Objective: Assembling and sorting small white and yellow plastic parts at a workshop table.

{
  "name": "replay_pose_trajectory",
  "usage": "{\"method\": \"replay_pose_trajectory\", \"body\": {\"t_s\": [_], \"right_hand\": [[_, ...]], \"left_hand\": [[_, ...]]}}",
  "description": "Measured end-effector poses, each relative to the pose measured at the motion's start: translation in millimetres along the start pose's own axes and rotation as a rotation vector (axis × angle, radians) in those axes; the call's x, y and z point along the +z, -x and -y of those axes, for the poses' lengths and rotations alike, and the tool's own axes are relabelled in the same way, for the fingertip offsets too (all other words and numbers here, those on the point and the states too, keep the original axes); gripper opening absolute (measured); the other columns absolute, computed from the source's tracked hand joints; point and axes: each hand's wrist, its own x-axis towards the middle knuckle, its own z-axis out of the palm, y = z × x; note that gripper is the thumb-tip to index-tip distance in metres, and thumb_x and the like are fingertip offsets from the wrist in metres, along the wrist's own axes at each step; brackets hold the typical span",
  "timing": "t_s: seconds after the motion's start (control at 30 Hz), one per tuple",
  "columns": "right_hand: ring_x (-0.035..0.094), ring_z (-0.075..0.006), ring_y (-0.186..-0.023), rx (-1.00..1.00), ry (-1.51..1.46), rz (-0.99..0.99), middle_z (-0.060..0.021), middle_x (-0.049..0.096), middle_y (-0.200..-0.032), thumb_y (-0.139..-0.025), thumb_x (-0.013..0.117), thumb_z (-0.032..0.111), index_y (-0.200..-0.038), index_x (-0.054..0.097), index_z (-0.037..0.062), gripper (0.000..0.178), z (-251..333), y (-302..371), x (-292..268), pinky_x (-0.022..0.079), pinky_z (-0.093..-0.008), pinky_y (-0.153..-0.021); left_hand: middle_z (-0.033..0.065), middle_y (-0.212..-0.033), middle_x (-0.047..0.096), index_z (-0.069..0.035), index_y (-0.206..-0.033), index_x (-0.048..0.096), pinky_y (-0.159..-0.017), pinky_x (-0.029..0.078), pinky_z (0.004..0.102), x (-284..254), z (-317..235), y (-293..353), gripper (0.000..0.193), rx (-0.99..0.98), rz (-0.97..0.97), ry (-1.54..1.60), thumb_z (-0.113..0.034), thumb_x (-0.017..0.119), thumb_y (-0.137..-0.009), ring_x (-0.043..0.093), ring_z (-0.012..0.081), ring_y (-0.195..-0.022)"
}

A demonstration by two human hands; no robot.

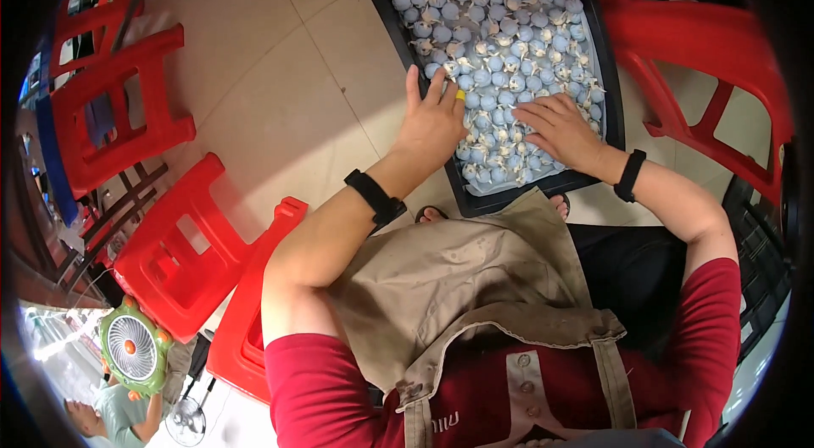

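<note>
1. Tan apron (458, 278): drapes over your lap, nearest the lens.
2. Left hand (432, 122): fingers spread flat, gripping nothing, resting over the black tray's (612, 100) left rim and the wrapped blue-grey balls (500, 50).
3. Right hand (560, 130): palm down, open, on the near rows; nothing pinched.
4. Balls: packed in the tray on the floor, directly under both palms.
5. Risk, as judged: pressing could crush the wraps; a sideways sweep could roll pieces over the low rim.
6. Red plastic stools (182, 253): just beside your left arm.
</note>
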Motion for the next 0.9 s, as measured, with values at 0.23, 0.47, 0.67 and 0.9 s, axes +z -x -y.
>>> {"method": "replay_pose_trajectory", "body": {"t_s": [0.23, 0.47, 0.67, 0.9], "right_hand": [[0.049, -0.0262, -0.087, 0.112, -0.164, -0.091, -0.0095, 0.053, -0.092, -0.072, 0.062, 0.014, -0.101, 0.051, 0.0057, 0.032, 3.0, -29.9, -6.6, 0.035, -0.0351, -0.08], [0.051, -0.0254, -0.091, 0.134, -0.112, -0.441, -0.0086, 0.055, -0.096, -0.072, 0.059, 0.013, -0.1, 0.051, 0.0058, 0.03, -10.6, -76.3, -6.1, 0.037, -0.0357, -0.077], [0.051, -0.0223, -0.091, 0.08, -0.023, -0.335, -0.0053, 0.056, -0.097, -0.07, 0.059, 0.01, -0.1, 0.054, 0.0093, 0.031, -15.8, -77.6, 9.6, 0.037, -0.0335, -0.078], [0.049, -0.0175, -0.093, -0.029, 0.111, -0.247, 0.0006, 0.055, -0.098, -0.067, 0.055, 0.01, -0.095, 0.058, 0.0117, 0.028, -18.4, -70.1, 15.5, 0.036, -0.0312, -0.08]], "left_hand": [[0.0103, -0.113, 0.049, -0.002, -0.102, 0.053, -0.096, 0.014, 0.06, 9.8, -0.2, -2.4, 0.043, -0.037, -0.061, 0.042, -0.03, 0.062, -0.072, 0.034, 0.0301, -0.118], [0.0104, -0.123, 0.039, -0.008, -0.11, 0.049, -0.093, 0.018, 0.0602, 5.1, -13.5, -31.5, 0.048, -0.152, -0.198, 0.069, -0.035, 0.063, -0.072, 0.033, 0.0338, -0.117], [0.0101, -0.123, 0.04, -0.013, -0.115, 0.047, -0.093, 0.018, 0.0587, -1.8, -22.6, -9.0, 0.054, -0.114, -0.018, 0.113, -0.04, 0.062, -0.071, 0.033, 0.0333, -0.116], [0.0106, -0.13, 0.034, -0.012, -0.122, 0.043, -0.097, 0.011, 0.0592, 1.8, -11.2, -13.7, 0.063, -0.277, 0.0, -0.06, -0.049, 0.056, -0.073, 0.024, 0.0322, -0.123]]}}
